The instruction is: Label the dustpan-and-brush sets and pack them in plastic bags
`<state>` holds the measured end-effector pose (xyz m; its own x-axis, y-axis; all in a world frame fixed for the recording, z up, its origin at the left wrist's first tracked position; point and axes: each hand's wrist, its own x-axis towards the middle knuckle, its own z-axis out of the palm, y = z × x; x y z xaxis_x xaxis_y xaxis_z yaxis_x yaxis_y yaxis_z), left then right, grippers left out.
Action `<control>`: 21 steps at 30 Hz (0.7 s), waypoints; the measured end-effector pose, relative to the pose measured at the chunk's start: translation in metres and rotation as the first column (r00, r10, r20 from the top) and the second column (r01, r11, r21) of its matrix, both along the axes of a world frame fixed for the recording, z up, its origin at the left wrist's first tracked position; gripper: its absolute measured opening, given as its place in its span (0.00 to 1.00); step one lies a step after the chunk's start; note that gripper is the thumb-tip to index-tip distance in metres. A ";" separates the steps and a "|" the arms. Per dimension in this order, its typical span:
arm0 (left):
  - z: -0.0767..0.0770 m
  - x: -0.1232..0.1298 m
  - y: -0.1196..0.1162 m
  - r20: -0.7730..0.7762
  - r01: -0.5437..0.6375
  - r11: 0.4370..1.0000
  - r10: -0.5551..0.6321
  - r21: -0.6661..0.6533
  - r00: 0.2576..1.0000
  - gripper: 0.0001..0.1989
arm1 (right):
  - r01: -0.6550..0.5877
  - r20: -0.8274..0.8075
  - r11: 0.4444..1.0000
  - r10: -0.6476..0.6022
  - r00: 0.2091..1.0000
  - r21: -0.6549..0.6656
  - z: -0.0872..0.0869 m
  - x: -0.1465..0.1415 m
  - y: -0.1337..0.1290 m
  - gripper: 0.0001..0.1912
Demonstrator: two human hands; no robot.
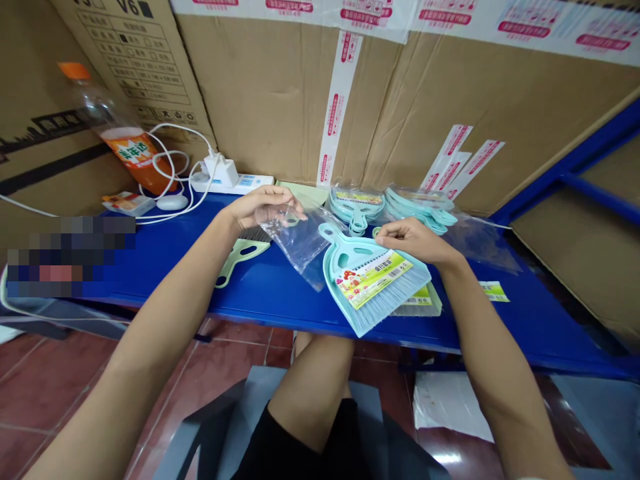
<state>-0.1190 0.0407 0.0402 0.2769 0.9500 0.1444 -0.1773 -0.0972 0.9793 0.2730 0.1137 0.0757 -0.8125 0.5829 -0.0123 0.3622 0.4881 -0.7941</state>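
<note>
My left hand [270, 205] pinches the edge of a clear plastic bag [303, 243], which hangs down over the blue table. My right hand [407, 237] has its fingers closed at the upper edge of a light blue dustpan and brush set [370, 267] with a colourful label; what exactly the fingertips grip is hard to make out. Under that set a pale green one [433, 303] shows partly. A green brush [243, 253] lies beneath my left wrist. Behind the hands are bagged blue sets [356, 203] and more stacked blue sets [417, 203].
Along the back left stand an orange soda bottle [135, 153], a power strip [255, 181] with white cables, and a small packet [127, 203]. Cardboard [280, 100] walls the rear. Plastic film [483, 243] and a label [495, 291] lie right on the blue table [545, 320].
</note>
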 end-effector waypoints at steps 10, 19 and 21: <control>-0.005 0.011 0.002 0.065 0.046 0.997 -0.042 -0.067 0.997 0.13 | 0.007 -0.016 0.998 -0.006 1.000 0.057 -0.010 -0.006 0.002 0.25; -0.003 0.015 0.000 0.081 0.077 0.987 -0.065 -0.145 0.995 0.22 | 0.021 -0.047 0.998 -0.018 0.999 0.055 -0.013 -0.007 0.002 0.24; -0.002 0.019 -0.001 0.066 0.093 0.979 -0.082 -0.183 0.994 0.26 | 0.020 -0.048 0.998 -0.018 0.999 0.052 -0.013 -0.008 0.001 0.24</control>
<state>-0.1004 0.0399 0.0380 0.3566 0.9341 -0.0139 -0.2343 0.1038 0.9666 0.2647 0.1143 0.0623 -0.8003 0.5969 0.0568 0.3343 0.5227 -0.7842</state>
